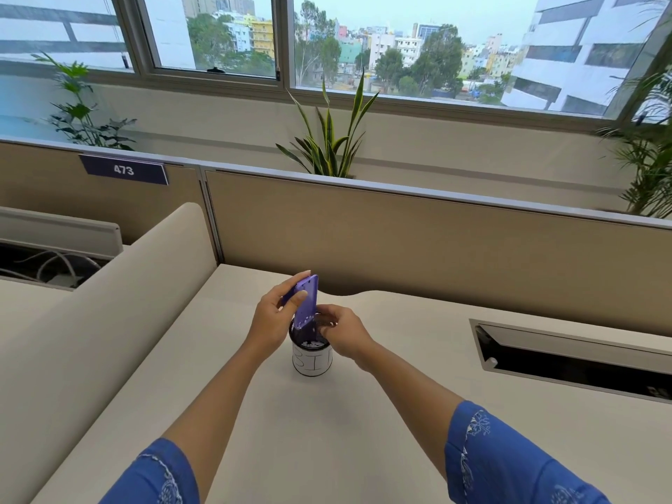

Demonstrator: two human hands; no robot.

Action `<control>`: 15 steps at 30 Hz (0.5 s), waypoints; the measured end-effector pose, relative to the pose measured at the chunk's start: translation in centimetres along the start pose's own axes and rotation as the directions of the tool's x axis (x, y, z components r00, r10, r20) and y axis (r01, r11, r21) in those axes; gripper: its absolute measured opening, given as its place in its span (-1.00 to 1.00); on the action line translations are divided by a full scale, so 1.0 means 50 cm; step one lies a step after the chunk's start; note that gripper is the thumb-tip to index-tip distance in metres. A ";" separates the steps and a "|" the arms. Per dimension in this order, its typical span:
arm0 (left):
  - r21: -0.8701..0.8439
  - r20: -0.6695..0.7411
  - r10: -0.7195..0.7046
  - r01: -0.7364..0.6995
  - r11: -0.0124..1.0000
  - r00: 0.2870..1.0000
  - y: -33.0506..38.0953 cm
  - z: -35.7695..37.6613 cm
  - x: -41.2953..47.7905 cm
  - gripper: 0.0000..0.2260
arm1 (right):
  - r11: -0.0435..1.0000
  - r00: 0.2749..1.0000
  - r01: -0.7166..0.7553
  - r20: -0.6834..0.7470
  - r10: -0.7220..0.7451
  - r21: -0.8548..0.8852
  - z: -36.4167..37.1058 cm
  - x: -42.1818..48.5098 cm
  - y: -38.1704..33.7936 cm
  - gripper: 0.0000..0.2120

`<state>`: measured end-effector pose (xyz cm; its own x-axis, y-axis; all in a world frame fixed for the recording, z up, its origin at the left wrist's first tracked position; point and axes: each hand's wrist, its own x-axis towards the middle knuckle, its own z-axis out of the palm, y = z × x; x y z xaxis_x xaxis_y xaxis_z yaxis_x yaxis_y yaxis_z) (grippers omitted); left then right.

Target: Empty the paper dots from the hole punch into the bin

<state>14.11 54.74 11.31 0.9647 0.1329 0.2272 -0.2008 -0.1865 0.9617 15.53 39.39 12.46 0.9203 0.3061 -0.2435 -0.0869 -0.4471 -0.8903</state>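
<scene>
A purple hole punch (307,303) stands on end over a small black mesh bin (312,352) with a white paper label. My left hand (274,320) grips the punch from the left, thumb across its face, with the lower end tipped into the bin's mouth. My right hand (343,332) pinches the bin's right rim, close to the punch's lower end. White paper dots (310,344) lie inside the bin.
The bin stands on a cream desk (309,431). A cable tray with an open lid (567,358) is sunk into the desk at the right. A beige partition (400,241) runs behind, and a curved divider (120,303) borders the left.
</scene>
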 end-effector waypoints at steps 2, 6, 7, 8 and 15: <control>-0.007 -0.022 -0.002 0.001 1.000 1.000 0.002 -0.001 -0.001 -0.57 | 1.000 1.000 -0.008 -0.009 0.008 0.007 0.001 0.001 0.001 -0.55; -0.005 -0.066 0.039 -0.040 0.999 0.997 0.001 -0.003 -0.007 -0.67 | 0.998 0.999 -0.022 -0.026 0.023 0.051 0.003 -0.001 0.005 -0.59; 0.012 -0.074 0.055 -0.054 0.998 0.996 0.001 -0.001 -0.010 -0.68 | 0.997 0.999 -0.018 -0.035 0.020 0.070 0.002 -0.002 0.004 -0.60; 0.030 -0.074 0.061 -0.059 0.998 0.995 0.002 0.002 -0.014 -0.68 | 0.995 0.999 -0.009 -0.039 0.013 0.095 0.002 -0.002 0.003 -0.61; 0.137 0.004 0.160 -0.159 0.978 0.987 0.019 0.029 -0.034 -0.61 | 0.961 0.999 0.041 0.011 -0.045 0.273 -0.014 -0.013 -0.007 -0.60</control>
<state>12.51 52.90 11.63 0.9209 0.0972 0.3774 -0.3264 -0.3369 0.8832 15.24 38.77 13.17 0.9191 0.3352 -0.2072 -0.1502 -0.1882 -0.9706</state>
